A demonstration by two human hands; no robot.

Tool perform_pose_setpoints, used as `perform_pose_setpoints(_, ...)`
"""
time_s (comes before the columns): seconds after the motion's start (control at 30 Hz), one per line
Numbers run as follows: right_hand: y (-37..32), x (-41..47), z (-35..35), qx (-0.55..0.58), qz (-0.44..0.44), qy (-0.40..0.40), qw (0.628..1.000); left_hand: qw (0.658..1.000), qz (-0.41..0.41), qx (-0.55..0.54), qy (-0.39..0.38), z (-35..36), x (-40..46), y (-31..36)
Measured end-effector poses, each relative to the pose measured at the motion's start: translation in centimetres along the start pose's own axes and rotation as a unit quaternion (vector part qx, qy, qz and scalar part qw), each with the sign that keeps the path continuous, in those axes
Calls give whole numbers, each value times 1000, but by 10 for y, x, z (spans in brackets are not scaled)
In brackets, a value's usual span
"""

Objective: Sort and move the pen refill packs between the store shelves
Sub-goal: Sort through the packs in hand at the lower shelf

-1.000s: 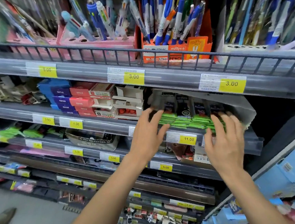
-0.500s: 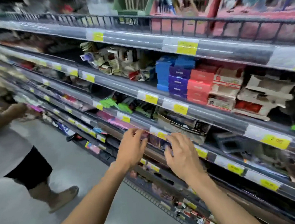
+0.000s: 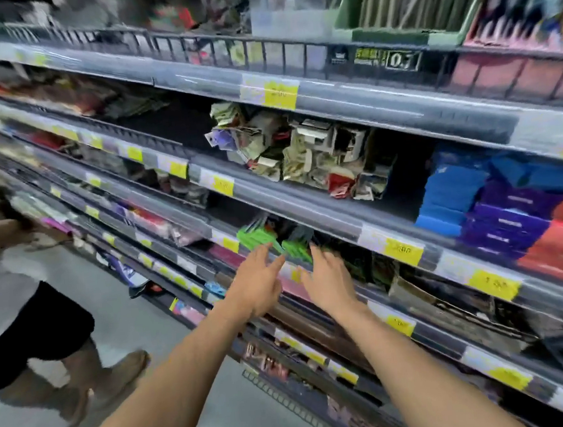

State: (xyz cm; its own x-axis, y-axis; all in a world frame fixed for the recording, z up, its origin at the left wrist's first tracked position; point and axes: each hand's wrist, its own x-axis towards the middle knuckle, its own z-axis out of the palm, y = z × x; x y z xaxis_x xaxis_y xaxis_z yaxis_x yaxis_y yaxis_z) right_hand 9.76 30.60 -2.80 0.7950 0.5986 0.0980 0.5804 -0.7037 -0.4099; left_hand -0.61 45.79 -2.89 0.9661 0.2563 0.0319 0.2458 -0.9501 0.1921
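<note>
Stationery aisle in a shop
Long grey metal shelves [image 3: 357, 207] in tiers carry yellow price labels [image 3: 281, 93] on their front rails, with stacked blue, purple and red cardboard boxes [image 3: 495, 210], green packs [image 3: 262, 238] and a grey aisle floor [image 3: 120, 320]

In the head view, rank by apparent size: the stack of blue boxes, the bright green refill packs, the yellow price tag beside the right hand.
1. Stack of blue boxes
2. Bright green refill packs
3. Yellow price tag

Blur softens edges; the boxes sit nearer the camera.
</note>
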Motion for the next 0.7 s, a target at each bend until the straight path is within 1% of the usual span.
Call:
perform_pose_setpoints(0.13,-12,23,23,-22,51,30,998,998,54,-13,17,11,7,-12)
perform_pose_setpoints(0.23,-21,23,30,-51,76,92,992,993,87,-58,59,18,10,-25)
perform_pose_setpoints(0.37,-34,25,33,-96,88,127,983,986,124,-98,52,16,18,-42)
perform_pose_setpoints(0.43,-41,25,28,-107,107,157,976,980,142,-129,51,11,22,-49)
perform_pose_setpoints(0.5,-49,23,21,-115,129,208,963,973,152,-169,41,5,26,-53)
perform_pose_setpoints(0.57,-57,18,15,-131,132,277,943,960,136,-244,10,-3,31,-50)
perform_pose_setpoints(0.6,-63,13,15,-135,129,310,932,947,107,-304,-12,-9,35,-45)
perform_pose_setpoints(0.63,-69,7,16,-136,126,339,922,919,65,-386,-45,-17,39,-40)
perform_pose_setpoints(0.67,-77,-2,20,-139,119,365,913,871,15,-482,-91,-26,44,-34)
perform_pose_setpoints(0.7,-85,-12,27,-142,100,382,908,805,-32,-575,-142,-32,47,-29)
